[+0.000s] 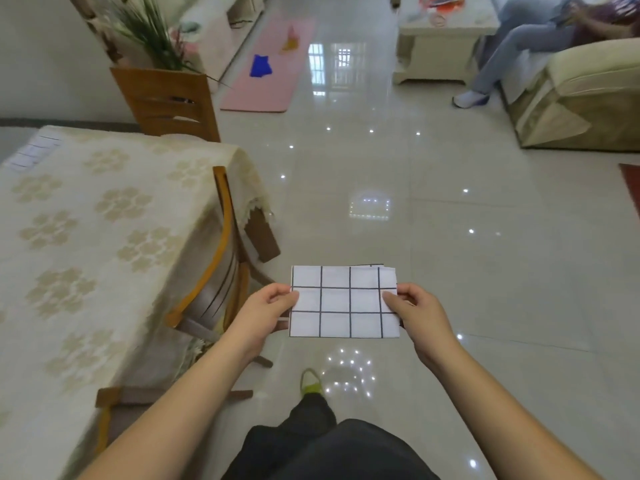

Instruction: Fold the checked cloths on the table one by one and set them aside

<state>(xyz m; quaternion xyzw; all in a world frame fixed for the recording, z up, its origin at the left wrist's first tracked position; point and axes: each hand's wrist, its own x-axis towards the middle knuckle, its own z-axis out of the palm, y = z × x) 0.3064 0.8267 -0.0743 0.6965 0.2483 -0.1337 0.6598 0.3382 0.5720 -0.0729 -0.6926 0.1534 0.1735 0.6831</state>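
Observation:
A white cloth with dark grid lines (343, 303), folded into a small rectangle, is held flat in the air over the floor, to the right of the table. My left hand (266, 308) pinches its left edge with the thumb on top. My right hand (414, 306) pinches its right edge the same way. Another checked cloth (33, 152) lies flat at the far left corner of the table (104, 220), which is covered with a cream flower-patterned tablecloth.
A wooden chair (221, 254) is tucked under the table's right side and another chair (166, 102) stands at its far end. Shiny tiled floor spreads ahead. A pink mat (270, 71), a coffee table (443, 39) and a sofa with a seated person (540, 39) are farther back.

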